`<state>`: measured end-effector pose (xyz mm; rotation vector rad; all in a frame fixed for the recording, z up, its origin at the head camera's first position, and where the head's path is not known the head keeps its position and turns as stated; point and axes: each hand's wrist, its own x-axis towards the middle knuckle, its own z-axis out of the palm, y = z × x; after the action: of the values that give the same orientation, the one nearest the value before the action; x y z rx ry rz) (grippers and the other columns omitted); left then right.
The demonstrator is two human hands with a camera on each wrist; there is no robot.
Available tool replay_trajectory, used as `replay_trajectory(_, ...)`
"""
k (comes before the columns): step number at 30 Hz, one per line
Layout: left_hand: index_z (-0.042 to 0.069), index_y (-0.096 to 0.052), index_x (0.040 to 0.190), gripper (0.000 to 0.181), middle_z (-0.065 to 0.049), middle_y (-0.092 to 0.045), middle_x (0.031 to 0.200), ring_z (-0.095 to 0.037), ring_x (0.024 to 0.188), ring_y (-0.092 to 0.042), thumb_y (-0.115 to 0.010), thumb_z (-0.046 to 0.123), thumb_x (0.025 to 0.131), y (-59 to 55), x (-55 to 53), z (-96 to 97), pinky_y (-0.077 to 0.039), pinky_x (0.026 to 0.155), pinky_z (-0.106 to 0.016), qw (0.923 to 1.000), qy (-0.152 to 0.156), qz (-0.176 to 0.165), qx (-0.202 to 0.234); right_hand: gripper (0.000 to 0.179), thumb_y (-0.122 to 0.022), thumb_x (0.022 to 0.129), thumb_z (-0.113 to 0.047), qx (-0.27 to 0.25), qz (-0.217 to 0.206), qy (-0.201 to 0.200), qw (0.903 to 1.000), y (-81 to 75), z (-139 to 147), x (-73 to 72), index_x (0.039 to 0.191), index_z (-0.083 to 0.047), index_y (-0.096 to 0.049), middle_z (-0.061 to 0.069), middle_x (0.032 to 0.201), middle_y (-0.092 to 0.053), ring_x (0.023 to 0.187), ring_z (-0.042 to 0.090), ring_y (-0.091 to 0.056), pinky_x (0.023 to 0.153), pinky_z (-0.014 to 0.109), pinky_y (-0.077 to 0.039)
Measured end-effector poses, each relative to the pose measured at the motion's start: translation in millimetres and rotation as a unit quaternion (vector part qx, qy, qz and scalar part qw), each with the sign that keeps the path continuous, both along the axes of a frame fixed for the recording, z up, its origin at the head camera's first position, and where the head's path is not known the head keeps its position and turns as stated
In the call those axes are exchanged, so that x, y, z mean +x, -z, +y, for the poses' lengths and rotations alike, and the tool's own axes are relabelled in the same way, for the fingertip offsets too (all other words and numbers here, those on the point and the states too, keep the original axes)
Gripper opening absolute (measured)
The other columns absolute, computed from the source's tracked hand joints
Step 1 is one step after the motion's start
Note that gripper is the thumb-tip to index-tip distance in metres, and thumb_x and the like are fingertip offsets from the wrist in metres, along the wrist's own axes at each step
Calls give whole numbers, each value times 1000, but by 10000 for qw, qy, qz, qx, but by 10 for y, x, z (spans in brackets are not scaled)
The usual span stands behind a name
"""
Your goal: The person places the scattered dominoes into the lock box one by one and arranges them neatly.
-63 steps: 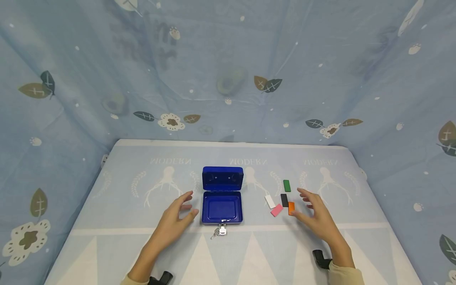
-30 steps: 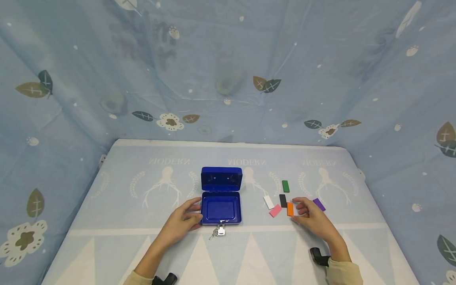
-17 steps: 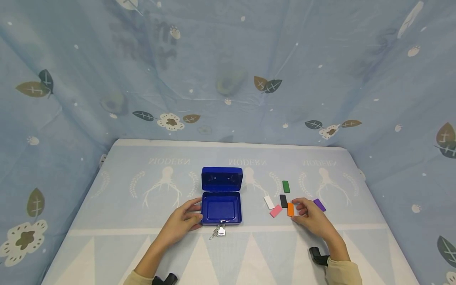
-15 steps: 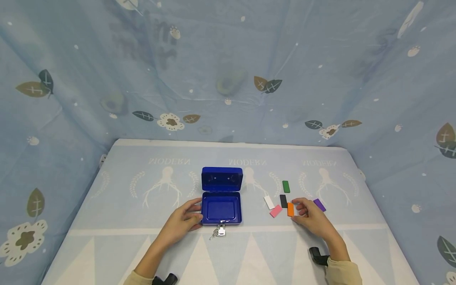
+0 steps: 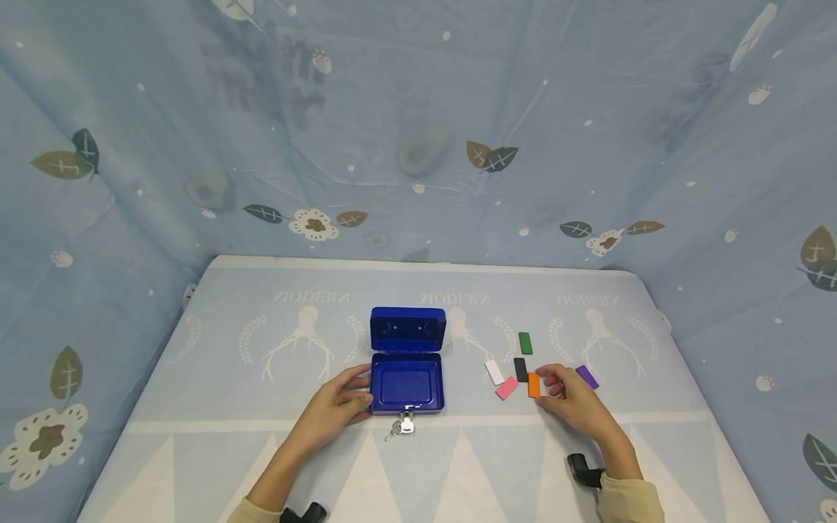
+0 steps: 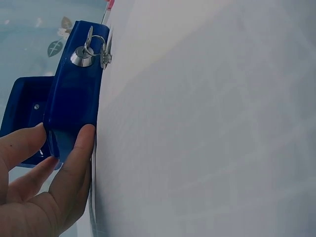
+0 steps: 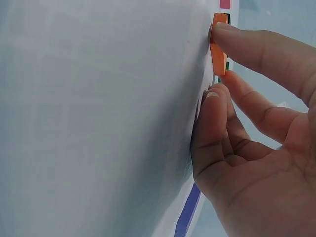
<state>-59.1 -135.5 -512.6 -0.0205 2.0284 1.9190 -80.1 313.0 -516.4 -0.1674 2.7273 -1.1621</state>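
Observation:
A blue metal cash box (image 5: 407, 382) stands with its lid (image 5: 407, 329) raised, and its tray is bare inside. A small lock with keys (image 5: 406, 423) hangs at its front. My left hand (image 5: 331, 407) holds the box's left end, thumb by the front corner and fingers along the side. My right hand (image 5: 575, 403) pinches a flat orange block (image 7: 218, 49) between thumb and index finger, at the block's two ends. The other right fingers curl down near the cloth in the right wrist view.
Around the orange block lie black (image 5: 520, 370), pink (image 5: 506, 388), white (image 5: 494, 372) and green (image 5: 526, 343) blocks. A purple block (image 5: 586, 376) lies beyond my right hand. Patterned cloth (image 5: 418, 145) rises behind the table (image 5: 261, 392).
Compared with two seconds ago, my left hand has come right onto the box and my right hand has closed in on the orange block, uncovering the purple one. Both stay still over the last second.

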Motion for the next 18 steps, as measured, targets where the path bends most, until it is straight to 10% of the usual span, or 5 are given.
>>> replay_trajectory(18,7,-48,147,55,-25,-52,135,-36,117,-60,-65,-1,95,15,-1,-1,-61,84,-36,10000,-5,16,-17,44,-79,84,-4,-34,56,-46,10000,-22,7,-2,124,1,-60,9,106,-59,89,20,-55,75,27,-54)
